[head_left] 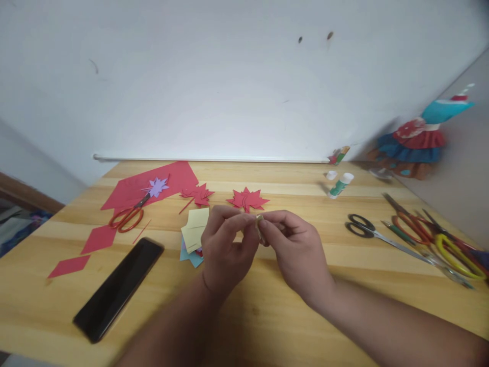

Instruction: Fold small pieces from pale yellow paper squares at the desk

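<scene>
My left hand (231, 244) and my right hand (300, 250) meet over the middle of the table. Between their fingertips is a small piece of pale yellow paper (260, 220), pinched from both sides; most of it is hidden by the fingers. Just beyond the hands lies a red paper leaf shape (247, 199) with pointed tips. A second red leaf shape (199, 194) is to its left. Beside my left hand, yellow paper squares (196, 224) rest on some light blue paper (191, 256).
On the left are red paper (168, 176), a purple cutout (157, 187), orange-handled scissors (128, 219) and a black phone (120, 288). To the right stand a glue stick (341, 186) and its cap (331, 175), with black-handled scissors (361, 227) and several more tools. A paper doll dress (420, 137) stands behind.
</scene>
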`<action>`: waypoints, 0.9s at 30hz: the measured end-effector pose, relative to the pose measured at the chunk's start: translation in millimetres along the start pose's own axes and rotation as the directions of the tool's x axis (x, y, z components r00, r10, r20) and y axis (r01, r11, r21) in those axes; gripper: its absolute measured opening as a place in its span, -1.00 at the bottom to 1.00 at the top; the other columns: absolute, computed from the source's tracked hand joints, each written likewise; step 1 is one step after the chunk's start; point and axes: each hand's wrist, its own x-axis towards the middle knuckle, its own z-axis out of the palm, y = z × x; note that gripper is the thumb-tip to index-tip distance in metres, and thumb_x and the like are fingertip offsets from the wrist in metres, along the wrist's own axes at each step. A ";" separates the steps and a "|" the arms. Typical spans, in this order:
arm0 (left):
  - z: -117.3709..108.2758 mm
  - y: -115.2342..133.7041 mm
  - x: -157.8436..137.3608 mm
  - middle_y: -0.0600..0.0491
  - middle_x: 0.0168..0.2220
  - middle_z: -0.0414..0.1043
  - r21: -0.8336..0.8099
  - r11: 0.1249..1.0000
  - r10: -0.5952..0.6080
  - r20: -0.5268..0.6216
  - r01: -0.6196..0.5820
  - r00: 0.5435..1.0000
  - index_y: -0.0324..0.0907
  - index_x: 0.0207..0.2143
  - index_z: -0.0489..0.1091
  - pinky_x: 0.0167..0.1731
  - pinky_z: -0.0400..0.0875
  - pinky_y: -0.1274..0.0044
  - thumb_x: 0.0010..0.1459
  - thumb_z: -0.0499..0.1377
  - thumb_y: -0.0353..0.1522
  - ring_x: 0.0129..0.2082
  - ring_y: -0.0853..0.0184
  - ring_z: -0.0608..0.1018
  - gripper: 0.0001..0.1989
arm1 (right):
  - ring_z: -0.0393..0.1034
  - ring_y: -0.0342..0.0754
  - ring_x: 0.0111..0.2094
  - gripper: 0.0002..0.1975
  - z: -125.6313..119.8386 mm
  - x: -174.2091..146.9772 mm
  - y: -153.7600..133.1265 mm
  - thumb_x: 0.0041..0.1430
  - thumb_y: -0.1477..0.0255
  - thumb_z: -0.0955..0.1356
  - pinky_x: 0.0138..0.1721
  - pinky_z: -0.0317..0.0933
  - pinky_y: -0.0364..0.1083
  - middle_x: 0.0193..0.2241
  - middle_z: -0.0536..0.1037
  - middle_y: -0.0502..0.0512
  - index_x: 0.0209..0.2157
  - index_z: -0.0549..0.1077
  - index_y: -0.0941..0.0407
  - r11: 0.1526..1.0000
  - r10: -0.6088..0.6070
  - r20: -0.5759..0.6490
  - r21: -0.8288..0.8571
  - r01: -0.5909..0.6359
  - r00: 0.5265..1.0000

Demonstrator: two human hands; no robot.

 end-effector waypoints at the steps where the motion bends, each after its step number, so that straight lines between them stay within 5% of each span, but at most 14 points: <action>1: -0.9 -0.1 0.9 0.10 -0.33 0.42 0.007 1.000 0.025 0.007 -0.025 1.000 -0.09 -0.20 0.45 -0.36 0.49 0.56 0.21 0.26 -0.57 -0.36 0.41 0.52 -0.79 | 0.39 -0.15 -0.54 -0.88 0.2 0.0 -0.9 0.06 0.35 0.54 -0.47 0.37 -0.13 -0.60 0.53 -0.06 -0.40 0.61 0.09 1.000 0.000 0.001 0.006 0.000 1.000; 18: -9.0 -7.1 2.3 -0.04 -0.16 0.49 -0.040 0.981 0.192 0.153 -0.188 0.969 -0.14 -0.05 0.46 -0.18 0.56 0.41 0.13 0.21 -0.65 -0.20 0.29 0.58 -0.62 | 0.40 -0.17 -0.47 -0.84 -4.6 3.0 9.3 0.10 0.29 0.58 -0.39 0.33 -0.17 -0.49 0.59 -0.04 -0.36 0.64 0.06 0.976 0.089 0.000 0.199 -0.088 0.996; 27: -2.4 -1.1 3.3 0.06 -0.24 0.51 -0.068 0.996 0.056 0.073 -0.051 0.996 -0.15 -0.18 0.41 -0.24 0.55 0.57 0.16 0.26 -0.64 -0.26 0.41 0.61 -0.73 | 0.39 -0.19 -0.50 -0.86 -3.8 3.1 6.4 0.11 0.30 0.57 -0.43 0.30 -0.19 -0.52 0.58 -0.07 -0.36 0.64 0.05 0.984 0.073 -0.026 0.166 -0.068 0.997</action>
